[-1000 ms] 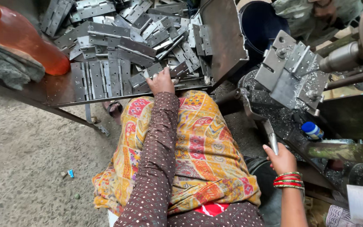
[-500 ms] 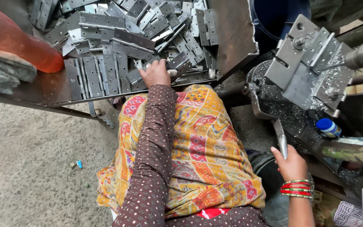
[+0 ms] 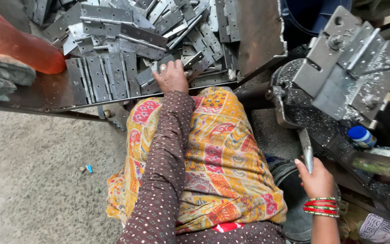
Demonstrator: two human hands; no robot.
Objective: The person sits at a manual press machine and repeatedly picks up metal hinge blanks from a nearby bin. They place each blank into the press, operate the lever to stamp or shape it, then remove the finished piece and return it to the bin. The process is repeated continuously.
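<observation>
Steel hinges (image 3: pixel 127 40) heap the tray (image 3: pixel 258 40); left hand (image 3: pixel 171 77) fingers grasp one, right hand (image 3: pixel 314 178) fingers clench a lever (image 3: pixel 307 151).

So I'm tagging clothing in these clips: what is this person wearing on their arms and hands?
The left arm is covered by a long dark brown sleeve with small pale dots, and the left hand wears a ring. The right hand is bare, with red and green bangles stacked at the wrist and no sleeve in view.

Grey steel hinges (image 3: pixel 127 49), brown white-dotted sleeve (image 3: pixel 167 167), yellow-orange patterned cloth (image 3: pixel 222 158), red-green bangles (image 3: pixel 321 207).
</observation>
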